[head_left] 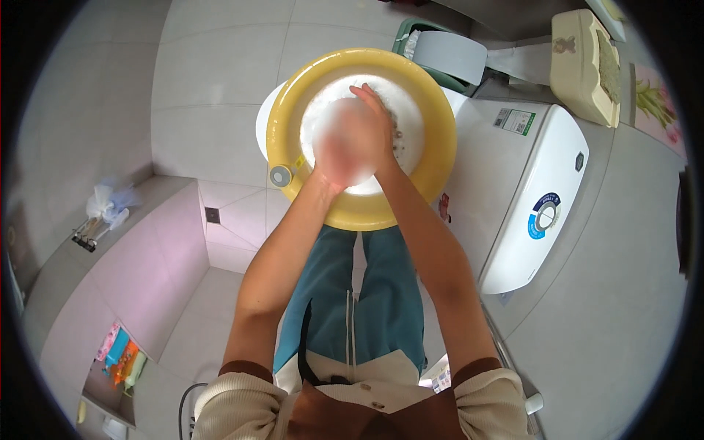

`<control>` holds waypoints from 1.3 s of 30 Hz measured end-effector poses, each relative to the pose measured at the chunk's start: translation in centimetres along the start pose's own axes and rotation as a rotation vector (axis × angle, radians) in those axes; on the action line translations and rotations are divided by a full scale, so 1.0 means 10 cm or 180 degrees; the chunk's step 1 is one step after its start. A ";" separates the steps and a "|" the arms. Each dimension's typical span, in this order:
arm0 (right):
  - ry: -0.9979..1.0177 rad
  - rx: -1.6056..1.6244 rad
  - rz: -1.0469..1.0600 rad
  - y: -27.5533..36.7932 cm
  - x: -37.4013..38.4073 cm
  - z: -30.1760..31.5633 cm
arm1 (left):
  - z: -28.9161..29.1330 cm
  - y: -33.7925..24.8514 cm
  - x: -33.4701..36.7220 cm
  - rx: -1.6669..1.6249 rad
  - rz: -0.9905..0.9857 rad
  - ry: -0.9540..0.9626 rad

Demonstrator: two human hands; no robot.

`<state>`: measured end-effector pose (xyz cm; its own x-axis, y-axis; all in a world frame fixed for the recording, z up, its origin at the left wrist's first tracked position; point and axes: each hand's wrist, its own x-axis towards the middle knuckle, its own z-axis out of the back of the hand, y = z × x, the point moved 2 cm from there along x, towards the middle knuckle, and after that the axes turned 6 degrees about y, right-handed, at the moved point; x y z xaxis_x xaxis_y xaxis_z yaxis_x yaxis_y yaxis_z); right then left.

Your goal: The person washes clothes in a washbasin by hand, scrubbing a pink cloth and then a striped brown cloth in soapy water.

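A round yellow basin [434,132] with a pale inside holds whitish, foamy-looking contents [411,110]. Over its middle, both of my hands are close together and seem to touch. My right hand [380,130] has its fingers stretched toward the far side. My left hand [334,165] comes in from the left; a blurred patch covers its fingers and whatever may lie between the two palms. Small dark dots show beside my right hand. A round grey knob-like piece [281,175] sits on the basin's left rim.
Beneath the basin is a white toilet [265,125], its tank [539,198] to the right. Behind stand a green bin [405,37] with a grey lid and a cream tissue holder [579,66]. Colourful packs [125,356] fill a wall niche at left; a clear plastic bag [110,204] lies on the ledge.
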<state>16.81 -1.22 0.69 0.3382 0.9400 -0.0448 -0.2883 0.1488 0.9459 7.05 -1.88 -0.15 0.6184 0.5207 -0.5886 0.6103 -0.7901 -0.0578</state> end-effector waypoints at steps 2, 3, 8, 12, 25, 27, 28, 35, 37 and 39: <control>-0.0002 -0.0087 0.0739 0.43 -0.10 -0.14 | 0.14 -0.14 -0.09 -0.0259 0.0022 0.0281; 0.0005 -0.0119 0.1093 0.72 -0.21 -0.17 | 0.17 -0.22 -0.13 -0.0297 0.0003 0.0334; 0.0280 0.0192 -0.0093 0.66 -0.26 -0.18 | 0.01 -0.02 -0.06 0.0705 -0.0499 -0.0569; -0.0104 0.0736 -0.1154 0.57 -0.15 -0.18 | -0.06 0.01 -0.04 0.2085 -0.1250 -0.1427; -0.0024 0.3408 -0.3113 0.14 -0.15 -0.20 | -0.05 -0.33 -0.23 0.5921 -0.1678 -0.1658; 0.0088 0.3281 -0.3211 0.14 -0.18 -0.16 | -0.07 -0.33 -0.29 0.5820 -0.1612 -0.1757; 0.0184 0.3240 -0.3264 0.21 -0.21 -0.19 | 0.02 -0.38 -0.30 0.5495 -0.1602 -0.1981; 0.0803 0.2100 -0.2401 0.03 -0.36 0.08 | 0.11 -0.50 -0.32 0.2739 0.0492 -0.1293; 0.0628 0.1544 -0.2168 -0.04 -0.32 0.20 | 0.22 -0.56 -0.39 0.2894 0.0427 -0.0635; 0.0522 0.1109 -0.1892 -0.11 -0.29 0.29 | 0.27 -0.59 -0.43 0.3206 0.0090 -0.0907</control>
<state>18.80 -5.00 0.68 0.2021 0.7682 -0.6075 0.2160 0.5700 0.7927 -0.55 -0.36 0.55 0.4065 0.5058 -0.7608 -0.1781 -0.7729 -0.6090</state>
